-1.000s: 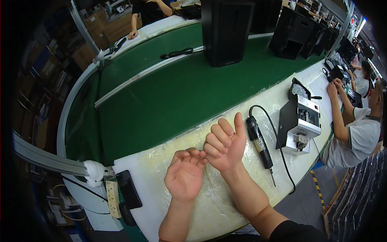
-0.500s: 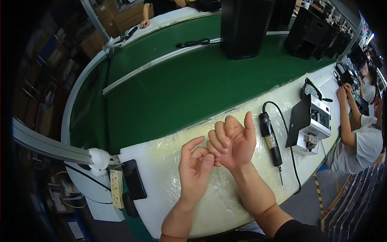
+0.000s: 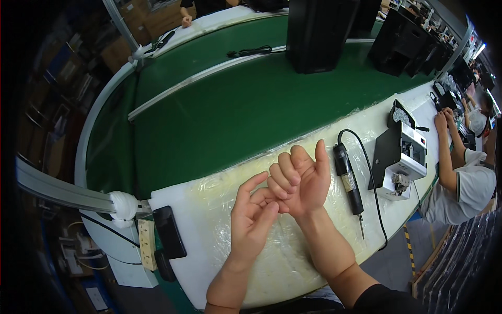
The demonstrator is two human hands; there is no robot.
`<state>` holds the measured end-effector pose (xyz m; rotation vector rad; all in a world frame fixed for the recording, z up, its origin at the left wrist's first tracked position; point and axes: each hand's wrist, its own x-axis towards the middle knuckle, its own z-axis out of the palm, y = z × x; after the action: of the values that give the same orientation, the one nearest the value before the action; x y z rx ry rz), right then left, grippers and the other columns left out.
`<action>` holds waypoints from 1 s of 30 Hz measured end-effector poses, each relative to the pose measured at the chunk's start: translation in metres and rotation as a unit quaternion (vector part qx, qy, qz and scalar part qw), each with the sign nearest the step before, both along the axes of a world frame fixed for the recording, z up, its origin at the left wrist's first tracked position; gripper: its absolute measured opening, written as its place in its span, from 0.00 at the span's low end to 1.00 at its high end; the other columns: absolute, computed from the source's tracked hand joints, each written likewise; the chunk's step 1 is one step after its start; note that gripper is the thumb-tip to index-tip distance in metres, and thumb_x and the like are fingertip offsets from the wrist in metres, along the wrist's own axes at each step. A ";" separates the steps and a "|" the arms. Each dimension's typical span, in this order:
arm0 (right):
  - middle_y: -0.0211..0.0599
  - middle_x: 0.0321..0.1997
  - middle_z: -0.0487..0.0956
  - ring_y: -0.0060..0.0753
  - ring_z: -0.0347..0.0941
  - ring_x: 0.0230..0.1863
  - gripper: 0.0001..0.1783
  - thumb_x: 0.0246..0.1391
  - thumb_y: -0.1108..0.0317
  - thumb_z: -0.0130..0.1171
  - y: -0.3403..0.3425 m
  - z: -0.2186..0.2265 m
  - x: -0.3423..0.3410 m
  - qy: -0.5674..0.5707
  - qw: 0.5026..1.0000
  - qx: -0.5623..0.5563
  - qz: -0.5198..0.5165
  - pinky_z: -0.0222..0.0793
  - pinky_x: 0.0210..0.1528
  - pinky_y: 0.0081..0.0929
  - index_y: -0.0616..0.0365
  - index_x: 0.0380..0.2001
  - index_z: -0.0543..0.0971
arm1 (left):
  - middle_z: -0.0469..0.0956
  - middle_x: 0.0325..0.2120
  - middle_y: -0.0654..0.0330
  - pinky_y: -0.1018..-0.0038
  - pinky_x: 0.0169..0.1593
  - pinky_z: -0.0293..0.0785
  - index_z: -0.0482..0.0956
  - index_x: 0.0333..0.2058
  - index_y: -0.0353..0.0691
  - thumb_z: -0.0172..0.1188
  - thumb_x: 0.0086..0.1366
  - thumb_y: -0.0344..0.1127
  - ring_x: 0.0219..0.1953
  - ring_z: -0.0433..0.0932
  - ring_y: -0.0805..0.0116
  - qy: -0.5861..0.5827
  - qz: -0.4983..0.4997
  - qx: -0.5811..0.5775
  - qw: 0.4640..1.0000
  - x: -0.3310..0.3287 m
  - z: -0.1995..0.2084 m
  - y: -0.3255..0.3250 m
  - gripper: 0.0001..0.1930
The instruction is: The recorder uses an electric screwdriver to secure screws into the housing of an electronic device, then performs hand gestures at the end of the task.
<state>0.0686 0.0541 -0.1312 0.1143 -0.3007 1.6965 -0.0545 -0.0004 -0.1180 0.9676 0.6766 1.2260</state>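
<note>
My left hand and my right hand meet in mid-air above the padded bench. On the left, thumb and fingers close together against the little-finger side of my right hand; anything between those fingertips is hidden. My right hand has its palm turned up, fingers curled in loosely and thumb sticking up, with no object seen in it. A black electric screwdriver with a long thin bit lies just right of my right hand, its cable looping beside it.
Right of the screwdriver stand a screw feeder and a black tray of screws. A phone and power strip lie at left. Beyond runs a green conveyor carrying a tall black speaker cabinet. A co-worker sits at right.
The view has shifted slightly, moving the bench and tools a little left in it. My hands keep touching in nearly the same pose.
</note>
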 end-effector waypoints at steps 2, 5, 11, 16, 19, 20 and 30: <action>0.31 0.17 0.62 0.26 0.55 0.17 0.36 0.69 0.39 0.24 0.000 -0.001 0.000 -0.004 1.000 0.001 0.000 0.59 0.19 0.26 0.57 0.25 0.70 | 0.77 0.40 0.51 0.72 0.48 0.74 0.57 0.62 0.30 0.48 0.69 0.22 0.39 0.77 0.69 0.007 0.012 -0.001 1.000 -0.001 -0.001 0.000 0.23; 0.32 0.17 0.62 0.26 0.55 0.17 0.35 0.69 0.40 0.25 0.000 0.001 0.001 -0.006 1.000 -0.014 -0.003 0.58 0.19 0.26 0.56 0.25 0.70 | 0.78 0.37 0.52 0.72 0.46 0.74 0.60 0.59 0.29 0.48 0.71 0.26 0.37 0.77 0.69 0.036 0.049 0.003 0.998 -0.007 -0.008 0.002 0.20; 0.31 0.20 0.63 0.27 0.56 0.20 0.31 0.69 0.43 0.29 0.001 0.002 0.003 -0.013 0.997 -0.073 -0.035 0.56 0.24 0.26 0.55 0.25 0.71 | 0.75 0.49 0.47 0.66 0.54 0.70 0.64 0.59 0.30 0.46 0.70 0.27 0.53 0.73 0.59 0.042 0.167 -0.034 0.985 -0.023 -0.025 0.017 0.20; 0.31 0.21 0.65 0.27 0.56 0.22 0.28 0.69 0.45 0.34 0.003 0.003 0.005 -0.019 0.991 -0.121 -0.061 0.55 0.26 0.26 0.54 0.24 0.71 | 0.58 0.67 0.46 0.54 0.68 0.56 0.62 0.64 0.33 0.42 0.70 0.36 0.72 0.49 0.50 -0.267 0.018 -0.106 0.958 -0.023 -0.014 0.025 0.25; 0.30 0.20 0.65 0.26 0.56 0.21 0.28 0.69 0.46 0.34 0.002 0.002 0.004 -0.014 0.992 -0.117 -0.055 0.55 0.25 0.27 0.53 0.24 0.72 | 0.60 0.66 0.46 0.51 0.68 0.54 0.62 0.64 0.33 0.37 0.72 0.45 0.71 0.53 0.50 -0.370 -0.023 -0.151 0.916 -0.022 -0.014 0.024 0.28; 0.30 0.20 0.65 0.26 0.56 0.21 0.28 0.69 0.46 0.34 0.003 0.002 0.003 -0.012 0.992 -0.115 -0.053 0.55 0.24 0.27 0.53 0.24 0.72 | 0.60 0.66 0.46 0.51 0.69 0.54 0.62 0.64 0.33 0.36 0.72 0.46 0.71 0.54 0.50 -0.373 -0.030 -0.148 0.916 -0.023 -0.014 0.024 0.29; 0.30 0.19 0.65 0.27 0.56 0.19 0.28 0.70 0.48 0.34 0.002 0.004 0.002 -0.021 0.993 -0.106 -0.049 0.57 0.23 0.26 0.53 0.25 0.72 | 0.57 0.67 0.45 0.52 0.71 0.49 0.61 0.65 0.32 0.29 0.73 0.57 0.71 0.52 0.49 -0.419 -0.070 -0.127 0.896 -0.022 -0.017 0.022 0.36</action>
<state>0.0707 0.0560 -0.1276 -0.0912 -0.1535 1.6238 -0.0763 0.0218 -0.1346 0.2004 0.0652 1.2415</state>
